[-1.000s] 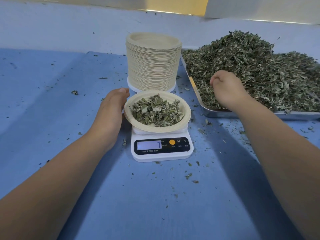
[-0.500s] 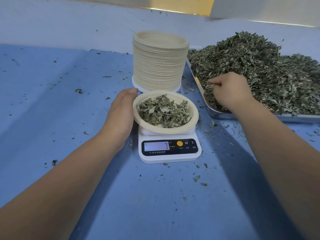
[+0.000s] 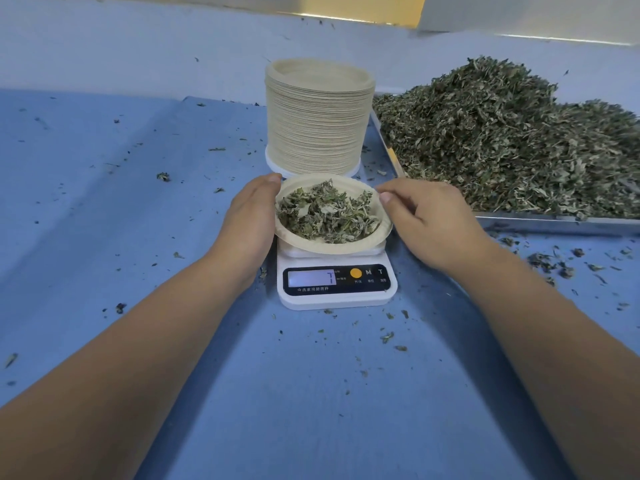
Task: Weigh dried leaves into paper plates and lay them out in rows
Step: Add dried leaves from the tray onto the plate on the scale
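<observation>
Paper plate (image 3: 333,244) between two curved hands (image 3: 250,221)

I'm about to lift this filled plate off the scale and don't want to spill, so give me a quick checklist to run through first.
1. Weight: the scale display shows 7; whether that meets the target: cannot tell.
2. The leaves sit inside the plate, none over its rim: ok.
3. The left hand lies against the left rim; grip underneath: cannot tell.
4. The right hand pinches the right rim: ok.
5. Gap to the stack of plates behind: cannot tell.
</observation>
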